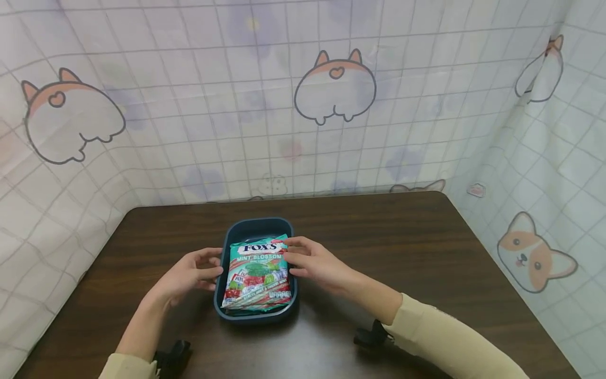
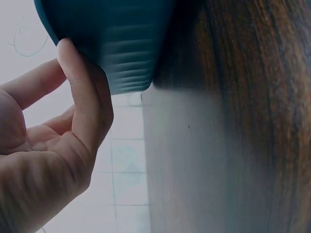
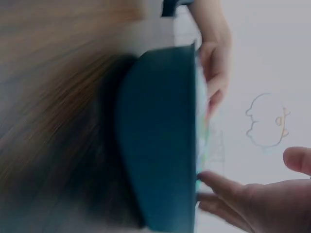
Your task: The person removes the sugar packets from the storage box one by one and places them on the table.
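A dark blue plastic container (image 1: 258,225) stands on the table, holding a turquoise and red Fox's Mint Blossom candy bag (image 1: 259,273). Beneath that bag shows the edge of another packet. My left hand (image 1: 189,271) is at the container's left side, its fingers loosely bent and the fingertips right at the rim (image 2: 54,42). On the opposite side is my right hand (image 1: 314,263), fingers extended over the right rim, their tips at the bag's upper right edge. In the right wrist view the container's outer wall (image 3: 160,131) hides most of the bag.
The dark brown wooden table (image 1: 369,237) extends around the container. Behind it and at the sides hangs a white grid-patterned cloth (image 1: 265,131) with corgi drawings. A black wrist device (image 1: 371,336) sits below the right forearm, another (image 1: 174,358) beside the left.
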The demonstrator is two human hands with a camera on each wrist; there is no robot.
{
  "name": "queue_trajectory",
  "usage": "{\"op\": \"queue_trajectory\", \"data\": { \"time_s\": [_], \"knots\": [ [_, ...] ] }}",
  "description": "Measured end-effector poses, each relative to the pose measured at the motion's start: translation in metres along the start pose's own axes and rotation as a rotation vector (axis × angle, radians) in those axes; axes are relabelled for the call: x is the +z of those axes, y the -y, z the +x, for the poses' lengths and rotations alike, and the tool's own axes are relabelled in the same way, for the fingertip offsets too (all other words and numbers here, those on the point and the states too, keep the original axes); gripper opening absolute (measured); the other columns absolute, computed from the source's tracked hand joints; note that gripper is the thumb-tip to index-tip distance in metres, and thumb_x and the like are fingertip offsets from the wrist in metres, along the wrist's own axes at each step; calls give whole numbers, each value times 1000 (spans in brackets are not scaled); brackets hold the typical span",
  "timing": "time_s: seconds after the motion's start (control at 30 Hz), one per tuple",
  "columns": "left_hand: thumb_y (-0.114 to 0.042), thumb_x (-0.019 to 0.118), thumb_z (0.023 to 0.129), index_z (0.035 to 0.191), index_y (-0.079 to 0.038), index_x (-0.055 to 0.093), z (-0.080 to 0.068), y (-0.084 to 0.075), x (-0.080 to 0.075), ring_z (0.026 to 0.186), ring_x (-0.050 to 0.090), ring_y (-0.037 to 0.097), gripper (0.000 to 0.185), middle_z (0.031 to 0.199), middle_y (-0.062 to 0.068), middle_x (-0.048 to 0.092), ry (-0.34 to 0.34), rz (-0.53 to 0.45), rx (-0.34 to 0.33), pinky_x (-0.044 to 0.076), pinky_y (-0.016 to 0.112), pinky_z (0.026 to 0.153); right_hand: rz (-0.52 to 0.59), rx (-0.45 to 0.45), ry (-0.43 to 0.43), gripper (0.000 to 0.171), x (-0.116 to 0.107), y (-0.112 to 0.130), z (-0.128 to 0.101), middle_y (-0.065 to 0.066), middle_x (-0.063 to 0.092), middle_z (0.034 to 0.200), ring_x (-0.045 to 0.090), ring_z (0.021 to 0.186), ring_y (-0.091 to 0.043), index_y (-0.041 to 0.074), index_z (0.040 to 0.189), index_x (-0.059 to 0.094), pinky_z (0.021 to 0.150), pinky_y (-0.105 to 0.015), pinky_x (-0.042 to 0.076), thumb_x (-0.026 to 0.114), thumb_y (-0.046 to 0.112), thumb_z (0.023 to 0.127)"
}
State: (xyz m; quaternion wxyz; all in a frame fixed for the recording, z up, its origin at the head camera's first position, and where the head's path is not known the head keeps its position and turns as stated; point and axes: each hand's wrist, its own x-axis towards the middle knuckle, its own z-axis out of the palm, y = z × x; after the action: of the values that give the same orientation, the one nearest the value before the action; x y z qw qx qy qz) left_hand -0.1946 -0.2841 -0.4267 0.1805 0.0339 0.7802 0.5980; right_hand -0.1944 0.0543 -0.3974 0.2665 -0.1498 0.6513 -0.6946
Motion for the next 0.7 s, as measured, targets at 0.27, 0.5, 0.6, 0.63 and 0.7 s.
{"op": "queue_trajectory", "data": {
  "time_s": [0.27, 0.5, 0.6, 0.63, 0.7],
  "knots": [
    [-12, 68, 100, 153, 5, 36, 1, -1, 1, 96, 62, 29, 64, 128, 25, 48, -1, 8, -12, 60, 37, 79, 49, 53, -85, 57, 27, 1, 5, -20, 41, 151, 47, 132, -34, 2, 153, 39, 114, -53, 36, 62, 22, 104],
    [-12, 69, 100, 152, 5, 36, 3, -2, 2, 95, 62, 29, 64, 127, 25, 49, 4, 6, -7, 61, 38, 79, 47, 73, -172, 59, 45, 3, 2, -17, 44, 147, 54, 120, -31, 6, 152, 41, 98, -43, 52, 65, 23, 101],
    [-11, 69, 100, 152, 6, 36, 3, -3, 1, 94, 62, 29, 64, 126, 25, 49, 4, 9, -5, 61, 38, 78, 40, 63, -186, 59, 48, 4, 1, -18, 47, 143, 57, 117, -31, 5, 151, 42, 96, -43, 53, 66, 23, 101],
    [-10, 69, 100, 152, 7, 36, 3, -3, 1, 94, 62, 29, 64, 125, 25, 49, 6, 12, -5, 61, 38, 78, 38, 58, -192, 58, 48, 4, 1, -18, 47, 143, 57, 116, -30, 5, 151, 42, 95, -42, 53, 66, 23, 101],
    [-9, 68, 100, 151, 8, 35, 3, -3, 1, 94, 61, 29, 64, 125, 25, 49, 9, 17, -3, 61, 39, 78, 38, 46, -202, 57, 48, 4, 0, -18, 47, 143, 55, 117, -29, 4, 150, 43, 96, -41, 53, 65, 23, 101]
  ]
}}
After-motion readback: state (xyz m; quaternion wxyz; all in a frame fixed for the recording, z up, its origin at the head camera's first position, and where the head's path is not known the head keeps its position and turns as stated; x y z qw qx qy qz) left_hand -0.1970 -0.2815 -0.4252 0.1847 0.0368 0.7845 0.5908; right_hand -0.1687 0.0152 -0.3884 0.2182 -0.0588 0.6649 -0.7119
